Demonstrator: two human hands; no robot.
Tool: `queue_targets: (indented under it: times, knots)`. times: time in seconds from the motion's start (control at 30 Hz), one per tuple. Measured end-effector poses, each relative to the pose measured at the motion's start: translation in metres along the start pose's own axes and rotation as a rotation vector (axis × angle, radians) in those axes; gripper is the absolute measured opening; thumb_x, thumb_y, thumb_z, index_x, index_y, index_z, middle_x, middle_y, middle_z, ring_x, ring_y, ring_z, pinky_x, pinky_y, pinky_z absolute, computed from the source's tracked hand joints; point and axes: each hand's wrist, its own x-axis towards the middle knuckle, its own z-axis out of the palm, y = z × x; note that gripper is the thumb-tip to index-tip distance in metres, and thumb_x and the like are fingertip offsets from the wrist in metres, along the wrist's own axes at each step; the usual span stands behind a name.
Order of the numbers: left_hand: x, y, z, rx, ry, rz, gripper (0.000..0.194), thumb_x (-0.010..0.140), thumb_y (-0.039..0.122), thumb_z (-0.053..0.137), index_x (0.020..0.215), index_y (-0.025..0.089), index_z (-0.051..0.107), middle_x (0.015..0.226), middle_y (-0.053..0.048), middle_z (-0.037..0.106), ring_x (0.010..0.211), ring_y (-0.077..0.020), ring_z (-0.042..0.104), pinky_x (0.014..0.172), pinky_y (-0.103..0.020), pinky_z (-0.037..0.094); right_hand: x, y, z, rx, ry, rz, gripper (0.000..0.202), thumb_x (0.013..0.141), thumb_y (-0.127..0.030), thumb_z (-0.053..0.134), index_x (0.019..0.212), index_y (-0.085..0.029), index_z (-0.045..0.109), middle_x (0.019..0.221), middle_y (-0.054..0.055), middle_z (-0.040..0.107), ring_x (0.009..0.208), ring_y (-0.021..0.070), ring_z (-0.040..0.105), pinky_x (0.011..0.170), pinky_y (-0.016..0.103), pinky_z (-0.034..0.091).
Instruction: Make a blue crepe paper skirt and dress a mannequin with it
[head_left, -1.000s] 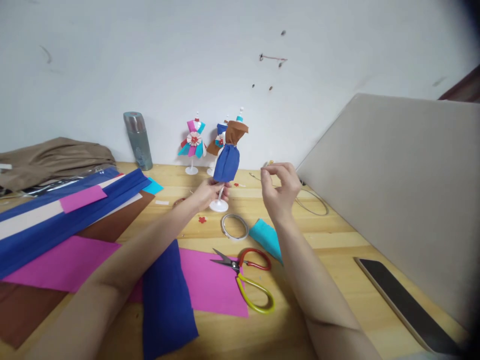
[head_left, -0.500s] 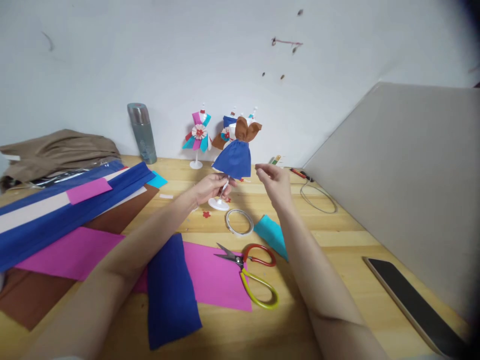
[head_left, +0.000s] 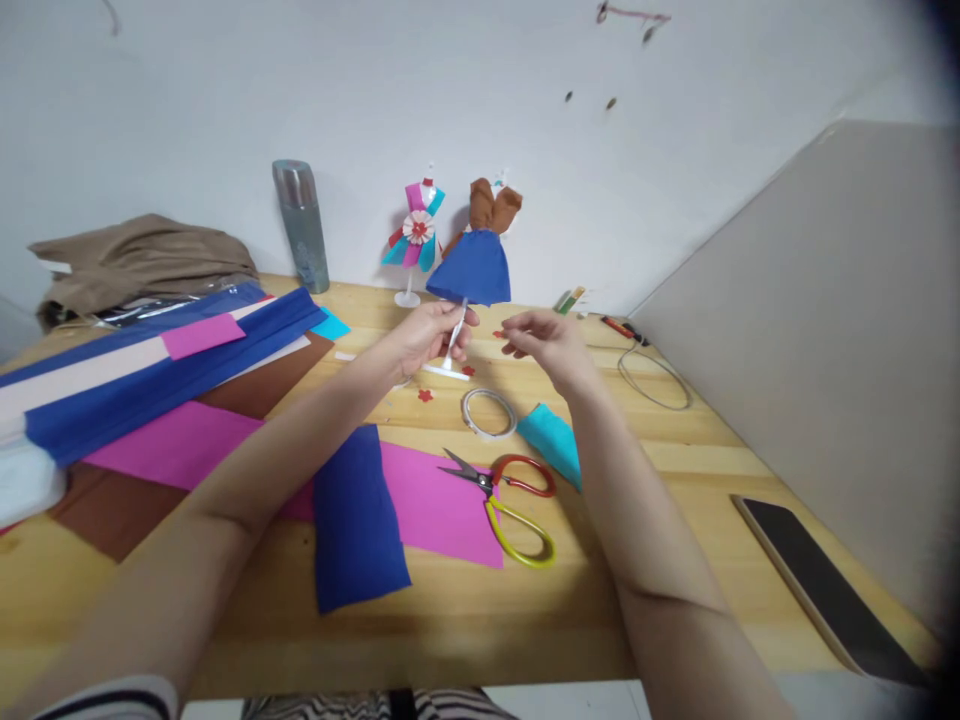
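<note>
My left hand point(head_left: 433, 338) is closed around the thin white post of a miniature dress form point(head_left: 457, 335). The form wears a brown crossed top point(head_left: 493, 206) and a gathered blue skirt point(head_left: 472, 268). Its white round base shows nearly edge-on, tilted. To the right of the post hovers my right hand point(head_left: 551, 348), fingers loosely bent and apart, with nothing visible in them. Small red flower pieces point(head_left: 426, 396) lie on the table below. A second dress form point(head_left: 418, 228), dressed in pink and turquoise with a rosette, stands behind; another is mostly hidden by the held one.
Scissors point(head_left: 486, 484) with red and yellow handles lie across pink paper point(head_left: 442, 510), near a tape roll point(head_left: 489, 414), a turquoise piece point(head_left: 550, 440) and a blue piece point(head_left: 360, 530). Colored sheets and a flask point(head_left: 301, 230) are left; a phone point(head_left: 817, 580) and cable point(head_left: 660, 400) right.
The dress form has tilted and turned in my left hand, so its base shows more edge-on. My right hand's fingers have curled slightly. The camera view has tipped downward.
</note>
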Motion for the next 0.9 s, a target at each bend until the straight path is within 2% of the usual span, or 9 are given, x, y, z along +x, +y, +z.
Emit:
queue_targets:
  times: [0.17,0.27,0.4,0.43,0.53,0.6,0.7,0.77,0.9]
  knots:
    - [-0.030,0.001,-0.003,-0.037,0.062,-0.064,0.025,0.102,0.021,0.046,0.080,0.014,0.056,0.056,0.002,0.056,0.043,-0.0084,0.051,0.052,-0.022,0.044,-0.018,-0.003,0.008,-0.358,-0.534,0.056,0.008,0.076,-0.025,0.066,0.075,-0.017,0.066,0.070,0.002,0.066,0.060,0.0142,0.060,0.061,0.027,0.046]
    - [-0.050,-0.002,-0.005,-0.099,0.057,-0.095,0.025,0.103,0.020,0.042,0.084,0.014,0.056,0.061,0.000,0.060,0.047,-0.0101,0.056,0.053,-0.023,0.045,-0.044,-0.011,0.007,-0.638,-0.733,-0.001,0.009,0.081,-0.017,0.059,0.075,-0.017,0.066,0.070,0.001,0.066,0.063,0.0130,0.056,0.062,0.026,0.041]
    - [-0.074,-0.012,-0.006,-0.194,0.011,-0.120,0.021,0.102,0.019,0.043,0.086,0.014,0.057,0.067,-0.004,0.066,0.054,-0.0125,0.062,0.060,-0.026,0.049,-0.094,-0.016,0.004,-0.706,-0.845,0.003,0.014,0.080,-0.012,0.059,0.086,-0.019,0.070,0.079,0.003,0.071,0.068,0.0158,0.061,0.061,0.026,0.041]
    - [-0.080,-0.016,-0.005,-0.215,0.000,-0.127,0.020,0.101,0.020,0.046,0.086,0.013,0.057,0.068,-0.004,0.067,0.055,-0.0128,0.063,0.062,-0.026,0.050,-0.107,-0.014,0.003,-0.714,-0.850,-0.009,0.017,0.082,-0.013,0.058,0.093,-0.019,0.070,0.085,0.005,0.072,0.073,0.0178,0.064,0.063,0.027,0.044]
    - [-0.095,-0.031,-0.003,-0.259,-0.039,-0.126,0.016,0.097,0.026,0.057,0.087,0.013,0.058,0.070,-0.004,0.067,0.058,-0.0130,0.064,0.062,-0.025,0.050,-0.140,-0.002,0.000,-0.775,-0.660,-0.088,0.041,0.094,-0.021,0.051,0.134,-0.022,0.060,0.121,0.013,0.069,0.103,0.0264,0.068,0.081,0.036,0.053]
    - [-0.103,-0.040,-0.001,-0.283,-0.077,-0.118,0.019,0.094,0.031,0.063,0.087,0.013,0.059,0.069,-0.003,0.066,0.058,-0.0130,0.064,0.061,-0.025,0.050,-0.155,0.005,-0.002,-0.752,-0.611,-0.112,0.046,0.096,-0.023,0.049,0.142,-0.024,0.055,0.130,0.014,0.065,0.114,0.0287,0.066,0.089,0.041,0.055]
    - [-0.108,-0.046,0.003,-0.309,-0.142,-0.107,0.023,0.090,0.033,0.067,0.084,0.013,0.059,0.065,-0.002,0.063,0.055,-0.0118,0.060,0.059,-0.024,0.050,-0.170,0.011,-0.003,-0.679,-0.597,-0.143,0.062,0.087,-0.015,0.058,0.147,-0.025,0.049,0.141,0.014,0.058,0.128,0.0293,0.059,0.102,0.046,0.053]
    - [-0.109,-0.048,0.005,-0.314,-0.185,-0.104,0.024,0.089,0.034,0.068,0.084,0.013,0.059,0.062,-0.001,0.062,0.052,-0.0110,0.057,0.058,-0.024,0.050,-0.176,0.013,-0.001,-0.669,-0.561,-0.170,0.067,0.083,-0.010,0.057,0.148,-0.025,0.048,0.140,0.015,0.057,0.128,0.0292,0.058,0.105,0.049,0.052]
    - [-0.109,-0.048,0.009,-0.297,-0.206,-0.117,0.026,0.088,0.038,0.069,0.083,0.014,0.058,0.058,0.001,0.060,0.049,-0.0102,0.054,0.056,-0.023,0.047,-0.177,0.016,0.005,-0.668,-0.484,-0.208,0.060,0.084,-0.006,0.050,0.141,-0.023,0.054,0.119,0.016,0.066,0.109,0.0282,0.066,0.092,0.048,0.058]
